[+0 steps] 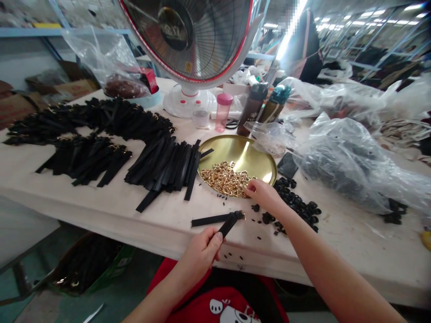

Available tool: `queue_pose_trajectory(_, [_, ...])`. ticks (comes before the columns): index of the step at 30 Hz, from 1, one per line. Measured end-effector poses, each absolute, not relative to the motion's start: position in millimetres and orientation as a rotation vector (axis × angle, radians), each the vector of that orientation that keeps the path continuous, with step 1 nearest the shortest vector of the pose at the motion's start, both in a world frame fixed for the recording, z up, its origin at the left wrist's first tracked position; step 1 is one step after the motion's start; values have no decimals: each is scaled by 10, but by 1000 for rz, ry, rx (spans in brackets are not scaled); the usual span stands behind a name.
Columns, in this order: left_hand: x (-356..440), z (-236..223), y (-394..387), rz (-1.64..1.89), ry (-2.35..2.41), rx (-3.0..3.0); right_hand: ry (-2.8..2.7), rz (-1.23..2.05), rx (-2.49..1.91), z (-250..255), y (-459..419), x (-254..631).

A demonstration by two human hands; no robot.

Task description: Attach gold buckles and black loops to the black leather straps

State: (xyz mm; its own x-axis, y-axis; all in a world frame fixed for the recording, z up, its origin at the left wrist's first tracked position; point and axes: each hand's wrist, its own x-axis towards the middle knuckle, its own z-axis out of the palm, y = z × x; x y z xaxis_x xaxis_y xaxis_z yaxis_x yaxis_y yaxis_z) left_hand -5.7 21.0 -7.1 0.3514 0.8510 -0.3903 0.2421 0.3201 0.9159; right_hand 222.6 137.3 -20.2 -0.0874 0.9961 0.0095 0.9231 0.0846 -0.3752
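Note:
Near the table's front edge, my left hand (207, 246) is closed around a black strap (229, 225), thumb on top. The strap's far end has a small gold buckle (242, 215). Touching it there is another flat black length (210, 220), lying leftward on the table; whether both are one piece I cannot tell. My right hand (261, 192) reaches over the near right rim of a round gold tray (259, 157). Its fingertips pinch at the edge of a pile of gold buckles (224, 179); what is between them is hidden.
Rows of black straps (161, 161) lie to the left. Small black loops (299, 206) are scattered on the right, beside plastic bags (346, 161). Behind the tray stand a pink bottle (222, 114), dark bottles (252, 107) and a large fan heater (190, 40).

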Motion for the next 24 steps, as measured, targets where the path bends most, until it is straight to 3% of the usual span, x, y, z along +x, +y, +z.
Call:
queue_pose_trajectory(7, [50, 116, 214, 592, 1132, 1188, -2068, 331, -2001, -140, 1369, 2218])
queue_pose_trajectory(24, [31, 57, -22, 567, 1108, 1219, -2204, 593, -1921, -172, 1523, 2294])
